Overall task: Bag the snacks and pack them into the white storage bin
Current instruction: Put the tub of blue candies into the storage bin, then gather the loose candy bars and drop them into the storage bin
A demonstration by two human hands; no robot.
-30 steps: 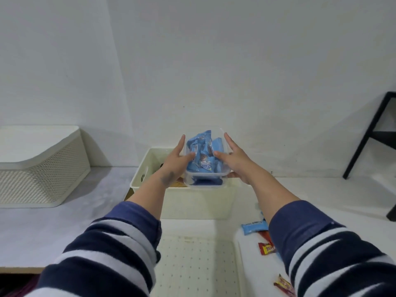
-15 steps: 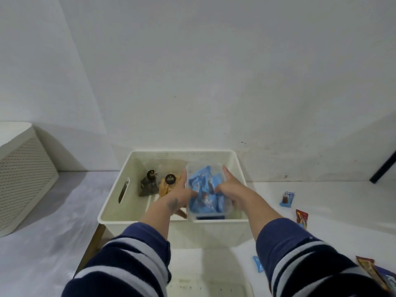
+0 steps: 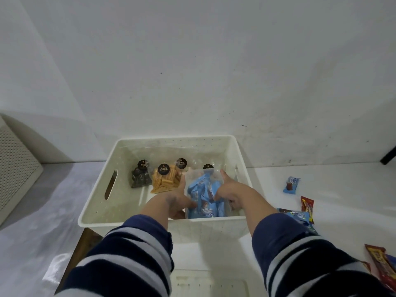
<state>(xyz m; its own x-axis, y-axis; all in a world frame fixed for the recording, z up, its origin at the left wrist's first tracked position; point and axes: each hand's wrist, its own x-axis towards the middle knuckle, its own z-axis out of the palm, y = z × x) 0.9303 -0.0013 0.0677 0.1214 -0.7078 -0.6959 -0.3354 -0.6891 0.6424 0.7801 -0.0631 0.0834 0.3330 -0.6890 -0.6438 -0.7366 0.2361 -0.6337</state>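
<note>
Both hands hold a clear container of blue-wrapped snacks [image 3: 204,196] inside the white storage bin [image 3: 100,189], at its right near corner: the left hand [image 3: 174,199] is pressed flat against the container's left side, thumb hooked over its near edge, and the right hand [image 3: 229,190] is clasped around its right side. To the left within the bin lie a clear bag of dark round biscuits [image 3: 140,177] and a clear bag of orange sticks [image 3: 165,181], each with a black round label. Loose wrapped snacks [image 3: 291,185] lie on the bench [image 3: 321,189] to the right of the bin.
</note>
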